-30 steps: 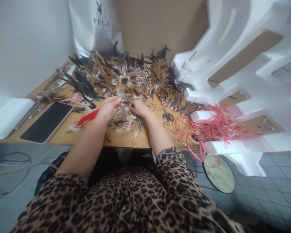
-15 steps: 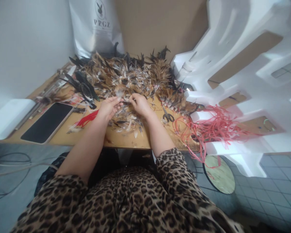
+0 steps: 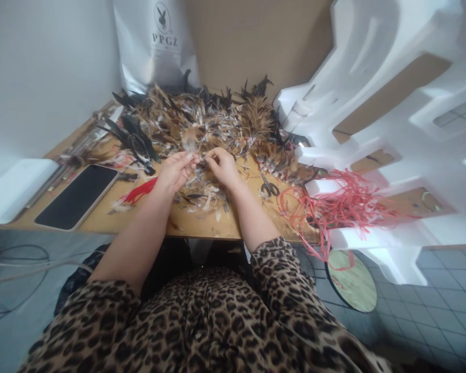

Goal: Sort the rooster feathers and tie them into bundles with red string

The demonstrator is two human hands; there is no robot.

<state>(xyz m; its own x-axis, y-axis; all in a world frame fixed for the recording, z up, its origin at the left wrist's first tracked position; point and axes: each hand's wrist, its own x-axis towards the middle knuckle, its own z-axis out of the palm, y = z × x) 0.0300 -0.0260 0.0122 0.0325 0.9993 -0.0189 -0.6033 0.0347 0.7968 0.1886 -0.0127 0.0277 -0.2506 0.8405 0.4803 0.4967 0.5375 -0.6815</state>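
Note:
My left hand (image 3: 177,170) pinches a small brown feather (image 3: 190,140) whose fluffy part points up and away from me. Close by on the right, my right hand (image 3: 221,165) has thumb and fingers closed in a pinch near the feather's lower end; what lies between them is too small to make out. Beyond both hands spreads a wide pile of brown and black feathers (image 3: 217,116). Loose feather scraps (image 3: 202,197) are scattered under my hands on the wooden table (image 3: 225,225). A bundle of red strands (image 3: 140,191) lies beside my left wrist.
A phone (image 3: 77,197) and a white box (image 3: 19,186) lie at left. Dark-handled scissors (image 3: 270,186) rest right of my right hand. Tangled pink-red ribbon (image 3: 345,202) hangs over white foam pieces (image 3: 396,122) at right. A silver bag (image 3: 155,57) stands behind the feathers.
My right hand has shifted slightly left and away from me, closer to my left hand. The feather in my left hand stands a little higher and farther away.

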